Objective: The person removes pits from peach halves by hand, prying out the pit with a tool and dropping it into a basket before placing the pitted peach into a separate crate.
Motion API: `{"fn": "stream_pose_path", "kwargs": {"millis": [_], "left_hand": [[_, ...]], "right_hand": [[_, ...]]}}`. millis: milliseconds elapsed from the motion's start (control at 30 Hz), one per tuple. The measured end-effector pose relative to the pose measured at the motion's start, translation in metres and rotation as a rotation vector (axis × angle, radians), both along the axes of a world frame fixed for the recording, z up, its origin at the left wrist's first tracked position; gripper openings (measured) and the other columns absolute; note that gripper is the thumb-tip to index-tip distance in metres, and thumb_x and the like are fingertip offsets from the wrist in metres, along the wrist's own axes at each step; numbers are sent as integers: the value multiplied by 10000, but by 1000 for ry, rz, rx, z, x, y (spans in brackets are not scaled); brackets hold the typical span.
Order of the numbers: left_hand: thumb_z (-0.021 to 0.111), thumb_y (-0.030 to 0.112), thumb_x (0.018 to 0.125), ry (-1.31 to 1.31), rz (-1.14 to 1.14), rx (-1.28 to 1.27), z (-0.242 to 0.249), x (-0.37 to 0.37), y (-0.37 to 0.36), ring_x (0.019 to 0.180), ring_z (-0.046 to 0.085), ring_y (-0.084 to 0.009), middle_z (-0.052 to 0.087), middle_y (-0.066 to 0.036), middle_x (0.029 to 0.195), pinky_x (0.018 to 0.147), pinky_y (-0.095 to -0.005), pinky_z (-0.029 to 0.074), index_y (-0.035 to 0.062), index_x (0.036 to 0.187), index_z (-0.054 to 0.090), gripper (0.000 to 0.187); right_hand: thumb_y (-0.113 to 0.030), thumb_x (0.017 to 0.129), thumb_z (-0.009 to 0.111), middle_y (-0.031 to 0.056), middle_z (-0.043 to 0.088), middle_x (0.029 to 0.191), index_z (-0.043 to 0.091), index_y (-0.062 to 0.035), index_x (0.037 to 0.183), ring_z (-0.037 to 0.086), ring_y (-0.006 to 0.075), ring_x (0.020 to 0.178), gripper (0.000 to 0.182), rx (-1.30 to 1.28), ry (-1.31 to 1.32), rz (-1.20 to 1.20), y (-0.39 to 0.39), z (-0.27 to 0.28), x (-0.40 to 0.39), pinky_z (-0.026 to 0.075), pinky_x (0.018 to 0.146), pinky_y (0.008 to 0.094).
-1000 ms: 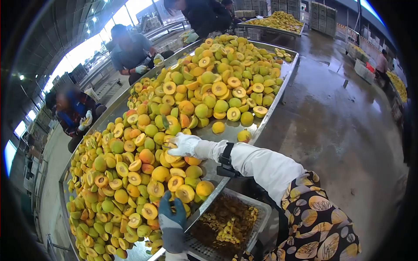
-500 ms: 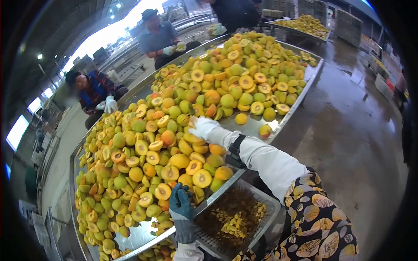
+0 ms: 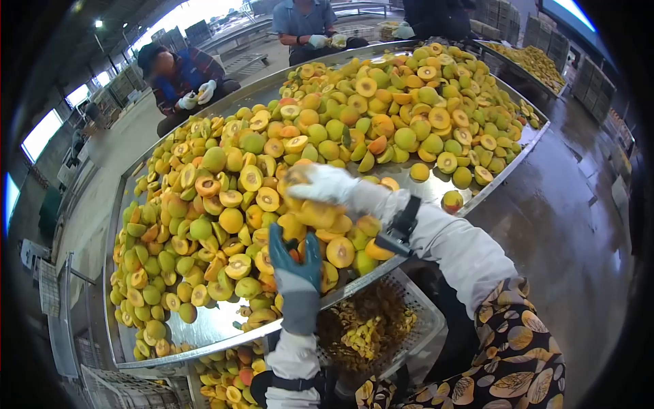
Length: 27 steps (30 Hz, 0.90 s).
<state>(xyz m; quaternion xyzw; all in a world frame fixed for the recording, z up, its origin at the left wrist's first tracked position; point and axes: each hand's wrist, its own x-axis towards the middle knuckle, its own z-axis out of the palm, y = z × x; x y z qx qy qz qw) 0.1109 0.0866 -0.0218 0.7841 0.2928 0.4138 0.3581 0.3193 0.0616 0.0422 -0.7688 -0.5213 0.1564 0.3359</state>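
A large heap of yellow-green peaches (image 3: 231,219), many cut in half with brown centres showing, covers a metal table (image 3: 381,267). My left hand (image 3: 294,262), in a teal-coated glove, is over the near edge of the heap, thumb and fingers spread apart, with peaches around and beyond them. My right hand (image 3: 323,184), in a white glove, reaches across the middle of the heap. Its fingers are smeared by motion against the fruit, so whether they grip a peach cannot be made out. A dark band with a box-like piece circles the right wrist.
Below the table's near edge stands a plastic crate (image 3: 426,317) holding yellow and brown scraps. More peaches (image 3: 228,378) lie under the table. Across it, gloved people (image 3: 184,82) work along the far side. Another peach-covered table (image 3: 528,68) stands behind, and the floor (image 3: 545,225) at right is wet.
The view has shifted. My left hand has moved up and further over the fruit, its fingers now spread. My right hand has come nearer to it and is blurred.
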Motion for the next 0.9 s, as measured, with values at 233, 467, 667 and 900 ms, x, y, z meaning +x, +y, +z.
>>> {"fn": "stream_pose_path", "kwargs": {"millis": [233,467,667,900], "left_hand": [[791,123,826,-8,-128,-192,-15,-1,80,1091,621,-216,628,-151,1221,916,-341,523,-26,1288,540,546],[692,192,874,-199,-168,-710,-7,-76,46,931,638,-192,621,-66,1097,700,-287,534,37,1316,536,494],[630,265,925,-489,-255,-1090,-3,-83,36,835,664,-151,679,-84,1155,548,-191,489,62,1383,508,516],[663,229,922,-152,-97,298,-43,-92,46,1132,650,-308,560,-229,1352,930,-384,560,-33,1432,340,658]], "right_hand": [[-598,860,553,197,654,1221,642,-140,1222,659,381,1067,591,1,-160,96,-8,30,-14,528,905,470],[-444,777,703,162,654,1238,615,-95,1262,631,360,1132,604,-146,-346,-751,-63,3,185,530,895,429],[-477,663,792,200,711,1069,597,-36,1244,683,384,984,755,-347,-236,-479,-57,9,190,548,814,430],[-528,673,787,226,682,1145,575,-66,1321,670,351,1025,823,-275,-179,-338,-65,-29,117,532,877,414]]}}
